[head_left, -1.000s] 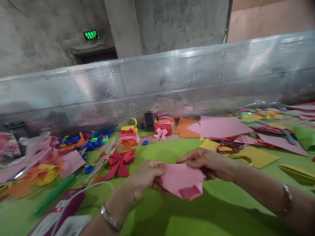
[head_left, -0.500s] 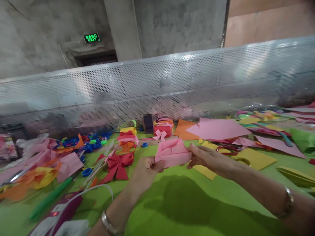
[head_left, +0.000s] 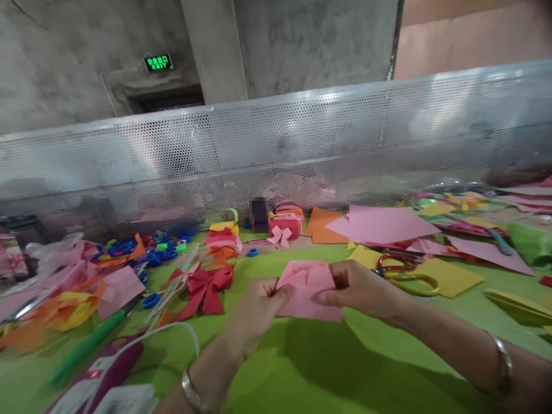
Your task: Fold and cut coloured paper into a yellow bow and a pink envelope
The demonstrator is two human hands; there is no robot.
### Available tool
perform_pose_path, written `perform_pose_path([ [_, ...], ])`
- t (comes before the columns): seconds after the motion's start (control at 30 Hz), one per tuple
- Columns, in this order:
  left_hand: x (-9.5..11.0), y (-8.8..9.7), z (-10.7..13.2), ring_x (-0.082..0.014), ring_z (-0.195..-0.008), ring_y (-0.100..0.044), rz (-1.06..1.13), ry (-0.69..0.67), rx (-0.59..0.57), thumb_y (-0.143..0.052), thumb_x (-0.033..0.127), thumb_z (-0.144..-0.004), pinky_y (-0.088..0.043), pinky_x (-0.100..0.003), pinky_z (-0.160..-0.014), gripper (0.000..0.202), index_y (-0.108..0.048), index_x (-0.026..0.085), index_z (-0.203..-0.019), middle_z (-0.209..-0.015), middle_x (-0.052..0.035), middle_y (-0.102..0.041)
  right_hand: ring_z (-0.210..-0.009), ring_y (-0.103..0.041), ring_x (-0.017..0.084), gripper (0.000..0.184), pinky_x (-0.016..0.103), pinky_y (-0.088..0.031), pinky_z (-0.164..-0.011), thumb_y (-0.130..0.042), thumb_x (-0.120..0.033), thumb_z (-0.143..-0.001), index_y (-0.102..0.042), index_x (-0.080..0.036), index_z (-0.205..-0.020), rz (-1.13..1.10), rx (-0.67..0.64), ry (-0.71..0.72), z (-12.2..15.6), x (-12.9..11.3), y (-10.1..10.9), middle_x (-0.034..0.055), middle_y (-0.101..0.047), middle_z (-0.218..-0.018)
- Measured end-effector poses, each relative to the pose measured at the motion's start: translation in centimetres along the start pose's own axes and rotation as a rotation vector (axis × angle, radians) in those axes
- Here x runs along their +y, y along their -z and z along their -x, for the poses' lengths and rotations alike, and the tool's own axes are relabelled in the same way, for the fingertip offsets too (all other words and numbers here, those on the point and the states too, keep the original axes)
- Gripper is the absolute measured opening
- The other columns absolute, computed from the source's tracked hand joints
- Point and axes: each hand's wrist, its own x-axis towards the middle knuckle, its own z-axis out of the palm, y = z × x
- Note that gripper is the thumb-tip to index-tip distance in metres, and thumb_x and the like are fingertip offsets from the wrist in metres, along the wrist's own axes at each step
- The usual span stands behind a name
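I hold a folded pink paper piece (head_left: 307, 290) in both hands above the green table cover (head_left: 302, 374). My left hand (head_left: 259, 307) pinches its left edge with closed fingers. My right hand (head_left: 357, 287) grips its right side, thumb on the front and fingers behind. The paper shows creases and a flap on top. Each wrist wears a metal bracelet.
A red paper bow (head_left: 204, 287) lies left of my hands. Red-handled scissors (head_left: 403, 270) rest on yellow paper (head_left: 448, 276) to the right. Pink sheets (head_left: 383, 223), a small pink gift box (head_left: 285, 225), blue rings (head_left: 164, 250) and a green marker (head_left: 88, 345) litter the table. A perforated metal screen (head_left: 276, 155) runs behind.
The pink paper came up from low over the table, was turned between my hands, and now sits a little lower again, held flat toward me. Both hands kept their hold.
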Motion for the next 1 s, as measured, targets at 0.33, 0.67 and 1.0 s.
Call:
perform_pose_path([
  [0.33,0.3,-0.8,0.3,-0.0087,-0.052,-0.034,-0.086,-0.026,-0.012,-0.06,0.055,-0.067,-0.023,-0.022,-0.05,0.041,-0.061,0.014,-0.063,-0.054,0.0041,-0.042,-0.045,-0.027,0.007,0.038,0.024,-0.02,-0.046,-0.068,-0.039,-0.061,-0.039,-0.019,-0.045,0.005,-0.03,-0.055,0.2,0.0,-0.3,-0.0074,-0.033,-0.045],
  [0.67,0.2,-0.5,0.2,-0.009,-0.056,-0.041,-0.078,-0.024,0.034,-0.062,0.042,-0.07,-0.029,-0.02,-0.051,0.029,-0.064,0.014,-0.076,-0.064,0.0023,-0.053,-0.048,-0.027,0.008,0.037,0.023,-0.021,-0.045,-0.052,-0.044,-0.076,-0.037,-0.02,-0.052,0.197,0.103,0.059,0.3,0.3,-0.4,-0.0057,-0.03,-0.05],
  [1.0,0.3,-1.3,0.3,-0.0069,-0.051,-0.037,0.022,-0.013,0.106,-0.065,0.043,-0.064,-0.025,-0.02,-0.048,0.03,-0.065,0.013,-0.061,-0.055,0.0043,-0.05,-0.049,-0.024,0.008,0.036,0.024,-0.018,-0.043,-0.048,-0.043,-0.076,-0.035,-0.02,-0.051,0.253,0.055,0.066,0.1,0.1,-1.0,-0.0053,-0.026,-0.053],
])
